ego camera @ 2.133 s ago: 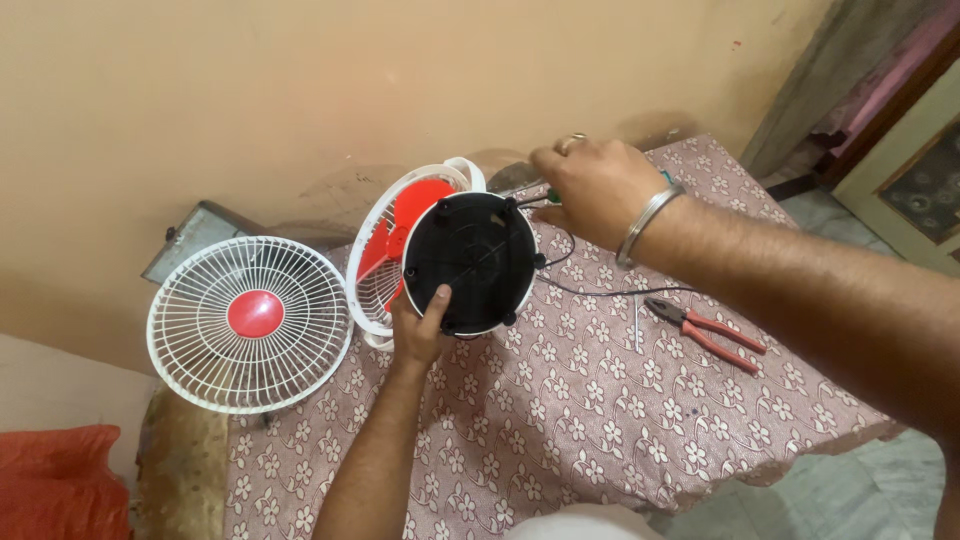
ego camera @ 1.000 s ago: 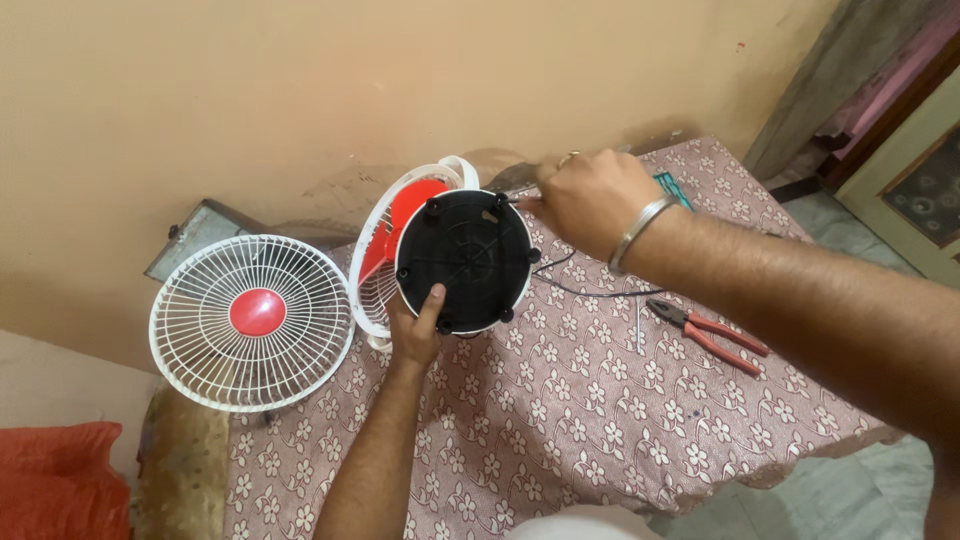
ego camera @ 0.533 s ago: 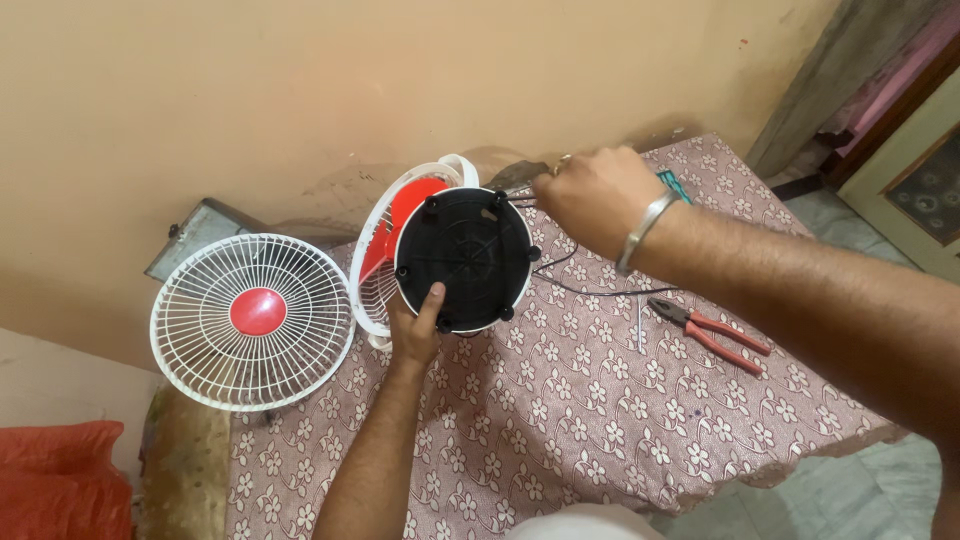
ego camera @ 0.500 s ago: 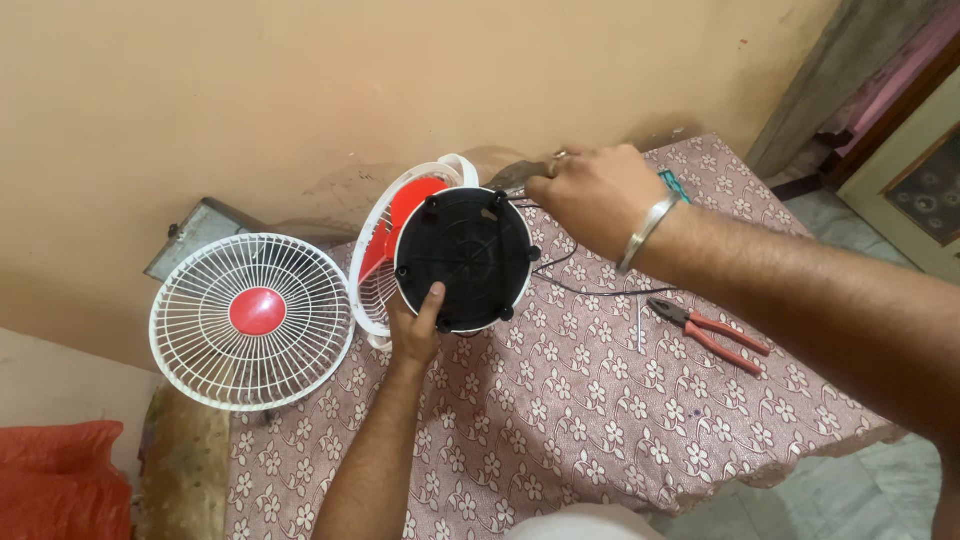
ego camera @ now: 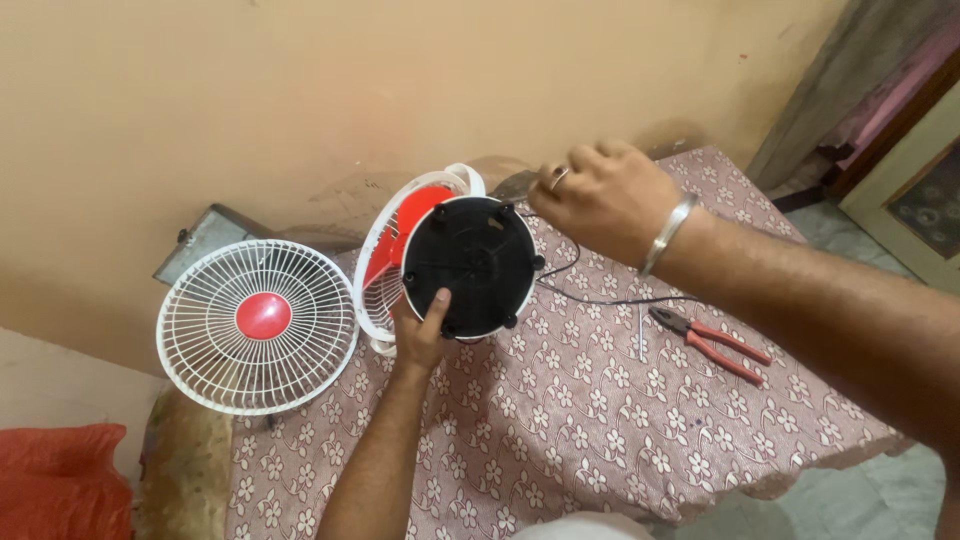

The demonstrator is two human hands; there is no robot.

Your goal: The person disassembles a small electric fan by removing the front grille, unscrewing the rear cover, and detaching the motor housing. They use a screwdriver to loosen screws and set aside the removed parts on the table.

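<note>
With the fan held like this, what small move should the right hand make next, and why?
Probably settle the right hand back at the top edge of the black round base. It hovers there near a rim post, while the left hand grips the base's lower edge and holds it tilted.

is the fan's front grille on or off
Off: the front grille stands apart at the table's edge, left of the fan, whose red blade shows.

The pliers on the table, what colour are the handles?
Red handles on the pliers, clearest in the head view.
</note>
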